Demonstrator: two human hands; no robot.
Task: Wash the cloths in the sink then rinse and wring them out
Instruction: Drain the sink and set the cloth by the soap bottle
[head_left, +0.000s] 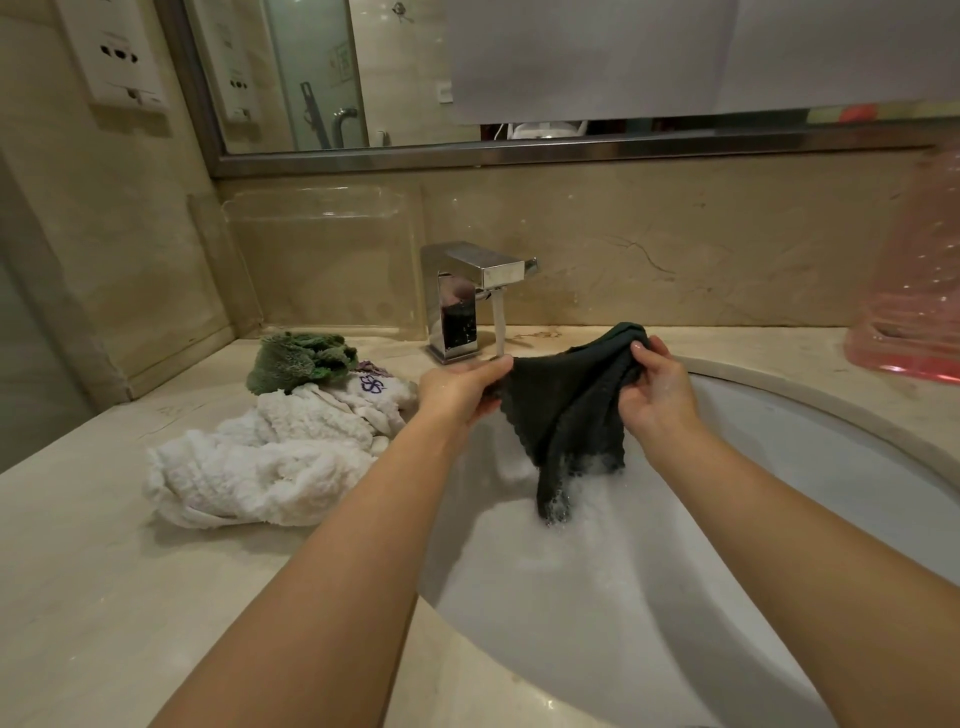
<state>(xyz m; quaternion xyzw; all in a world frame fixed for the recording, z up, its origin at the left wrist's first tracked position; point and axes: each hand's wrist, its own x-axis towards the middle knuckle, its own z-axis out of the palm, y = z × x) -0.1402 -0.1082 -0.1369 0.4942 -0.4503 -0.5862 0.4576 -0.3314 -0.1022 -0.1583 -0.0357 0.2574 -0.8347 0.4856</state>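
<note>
Over the white sink a person holds up a dark green cloth by its top edge. The left hand has its grip closed on the cloth's left corner, fingers curled round the bunched fabric, right under the stream of water running from the tap. The right hand has its grip closed on the other corner, thumb pressed on the gathered fabric. Between the two hands the cloth sags, and its lower end hangs down into the sudsy water in the sink, with foam clinging to the tip.

The chrome tap stands on the marble desk just behind the sink's rim. On the desk left of the sink lies a heap of white fluffy cloths, the nearest fold touching the left forearm's side of the rim. One of them shows a purple embroidered mark. A fuzzy green cloth sits at the far end of that heap, left of the tap. At the sink's far right a pink plastic thing stands on the desk against the wall. A mirror runs along the wall above the tap.
</note>
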